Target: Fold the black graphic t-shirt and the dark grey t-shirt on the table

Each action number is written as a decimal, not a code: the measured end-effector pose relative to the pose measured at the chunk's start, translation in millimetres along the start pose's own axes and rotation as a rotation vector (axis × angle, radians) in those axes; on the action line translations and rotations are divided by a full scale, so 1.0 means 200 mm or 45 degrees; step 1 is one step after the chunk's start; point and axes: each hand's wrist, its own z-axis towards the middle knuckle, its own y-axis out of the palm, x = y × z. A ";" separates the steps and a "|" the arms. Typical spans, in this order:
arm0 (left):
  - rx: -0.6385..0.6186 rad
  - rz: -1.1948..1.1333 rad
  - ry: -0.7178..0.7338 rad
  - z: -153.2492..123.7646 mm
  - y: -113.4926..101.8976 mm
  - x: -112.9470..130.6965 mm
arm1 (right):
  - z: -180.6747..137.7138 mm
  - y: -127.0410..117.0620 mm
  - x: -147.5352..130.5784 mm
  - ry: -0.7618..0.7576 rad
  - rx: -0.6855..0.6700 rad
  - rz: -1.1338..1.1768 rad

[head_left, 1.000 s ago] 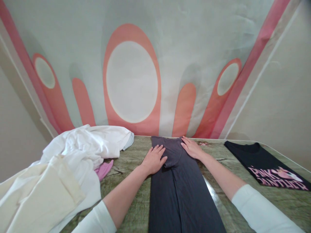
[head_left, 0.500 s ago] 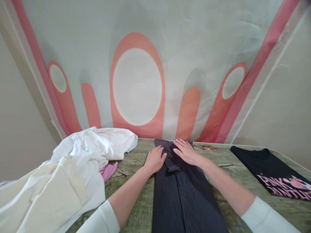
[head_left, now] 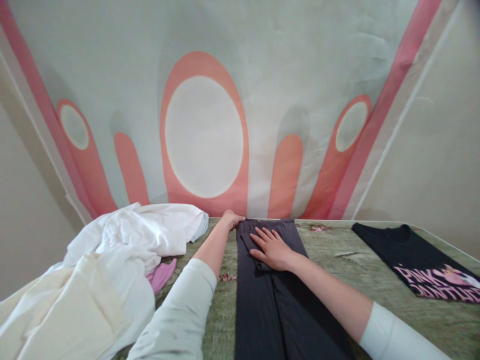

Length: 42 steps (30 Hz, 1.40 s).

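A pair of dark grey trousers [head_left: 277,305] lies lengthwise on the green patterned table [head_left: 337,255], its waistband at the far edge. My left hand [head_left: 231,219] has its fingers closed on the far left corner of the waistband. My right hand [head_left: 270,248] lies flat and open on the upper part of the trousers, pressing on a small fold of the fabric just below the waistband.
A heap of white and cream clothes [head_left: 112,260] with a pink piece [head_left: 161,274] fills the table's left side. A folded black T-shirt with pink print [head_left: 420,260] lies at the right. A curtain with orange and white shapes [head_left: 204,135] hangs right behind the table.
My left hand has moved from the trousers' left side up to the far waistband corner and closed on it. My right hand slid left onto the fold.
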 end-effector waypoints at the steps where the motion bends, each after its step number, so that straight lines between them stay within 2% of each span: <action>1: -0.033 -0.046 -0.006 0.01 0.01 0.01 | 0.00 0.00 0.00 -0.001 0.004 -0.004; 7: -0.180 -0.410 0.112 0.02 0.01 -0.01 | 0.01 0.01 0.00 -0.004 0.028 -0.004; 14: -0.313 -0.838 0.326 -0.01 -0.07 -0.07 | 0.00 0.01 0.01 -0.012 0.029 0.043; 21: -0.397 -1.021 0.481 0.00 -0.09 -0.11 | 0.00 0.00 0.01 -0.016 0.032 0.046; 31: -0.336 -0.962 0.574 0.00 -0.06 -0.12 | 0.00 0.00 0.01 -0.007 0.028 0.035; 37: -0.144 -0.771 0.609 0.01 -0.06 -0.12 | 0.00 0.00 0.01 -0.002 0.023 0.035; 40: -0.041 -0.639 0.692 -0.04 -0.06 -0.11 | 0.00 0.00 0.01 0.001 0.016 0.039; 42: -0.036 -0.566 0.771 -0.12 -0.04 -0.10 | -0.01 0.01 0.01 0.001 0.027 0.048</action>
